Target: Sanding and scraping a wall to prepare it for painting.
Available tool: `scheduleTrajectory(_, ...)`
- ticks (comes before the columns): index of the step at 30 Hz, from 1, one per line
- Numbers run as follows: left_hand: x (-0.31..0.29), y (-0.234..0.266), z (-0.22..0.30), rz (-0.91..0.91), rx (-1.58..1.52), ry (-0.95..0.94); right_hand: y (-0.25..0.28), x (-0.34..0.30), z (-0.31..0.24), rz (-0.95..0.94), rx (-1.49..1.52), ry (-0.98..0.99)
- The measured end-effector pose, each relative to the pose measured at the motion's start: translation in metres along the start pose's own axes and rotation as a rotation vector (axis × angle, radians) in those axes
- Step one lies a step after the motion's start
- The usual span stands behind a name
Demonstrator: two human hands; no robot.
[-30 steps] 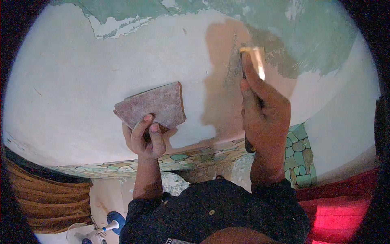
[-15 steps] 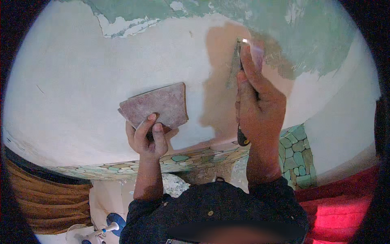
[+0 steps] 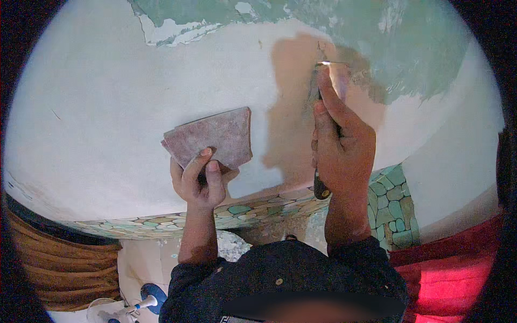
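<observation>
My left hand [image 3: 199,183] grips a folded sheet of reddish-brown sandpaper [image 3: 223,134] between thumb and fingers, its layers fanned at one edge. The sandpaper is up close to the wall; whether it touches cannot be told. My right hand [image 3: 347,140] is wrapped round a putty knife [image 3: 321,190], whose dark handle end sticks out below the fist. One finger extends up along it towards the bright blade edge, which is against or very near the wall [image 3: 107,118]. Rough marks show above the blade, near the border of the green patch [image 3: 425,48]. Most of the handle is hidden.
Stone-patterned tiles [image 3: 253,214] run along the lower wall. A brown curtain [image 3: 64,269] hangs at lower left, with a blue and white fan [image 3: 153,299] beside it. Red cloth [image 3: 452,274] is at lower right. My shadow falls on the wall between my hands.
My right hand and the putty knife have moved slightly down, uncovering a rough mark above the blade. My left hand with the sandpaper has shifted a little to the right.
</observation>
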State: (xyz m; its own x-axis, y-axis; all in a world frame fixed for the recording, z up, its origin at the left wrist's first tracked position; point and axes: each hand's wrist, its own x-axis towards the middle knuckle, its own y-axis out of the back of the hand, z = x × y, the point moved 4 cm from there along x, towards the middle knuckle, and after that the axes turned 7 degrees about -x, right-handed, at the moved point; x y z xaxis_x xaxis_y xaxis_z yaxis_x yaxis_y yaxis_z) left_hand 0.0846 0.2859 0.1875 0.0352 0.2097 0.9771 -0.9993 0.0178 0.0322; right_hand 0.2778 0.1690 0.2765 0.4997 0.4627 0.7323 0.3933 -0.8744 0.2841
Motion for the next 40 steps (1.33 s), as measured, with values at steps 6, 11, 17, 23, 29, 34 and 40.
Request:
scheduleTrajectory(6, 0.006, -0.009, 0.006, 0.059, -0.030, -0.016, 0.006, 0.033, -0.023, 0.103, -0.021, 0.188)
scheduleTrajectory(11, 0.008, -0.004, 0.006, 0.056, 0.004, -0.091, -0.003, 0.003, 0.002, 0.183, -0.063, 0.279)
scheduleTrajectory(17, 0.006, -0.002, 0.005, 0.043, 0.019, -0.077, 0.017, -0.008, 0.013, 0.025, -0.016, -0.022)
scheduleTrajectory(23, 0.005, -0.006, 0.004, 0.065, -0.023, -0.074, 0.027, 0.006, 0.003, -0.051, -0.084, -0.049)
scheduleTrajectory(29, -0.004, -0.002, -0.001, 0.023, -0.050, 0.035, 0.024, 0.012, 0.003, -0.023, -0.108, 0.044)
scheduleTrajectory(34, 0.002, -0.004, 0.002, 0.064, -0.031, -0.056, 0.026, 0.017, 0.001, -0.044, -0.086, 0.047)
scheduleTrajectory(40, 0.000, -0.003, 0.002, 0.093, -0.044, -0.028, 0.026, 0.015, 0.003, -0.075, -0.044, 0.024)
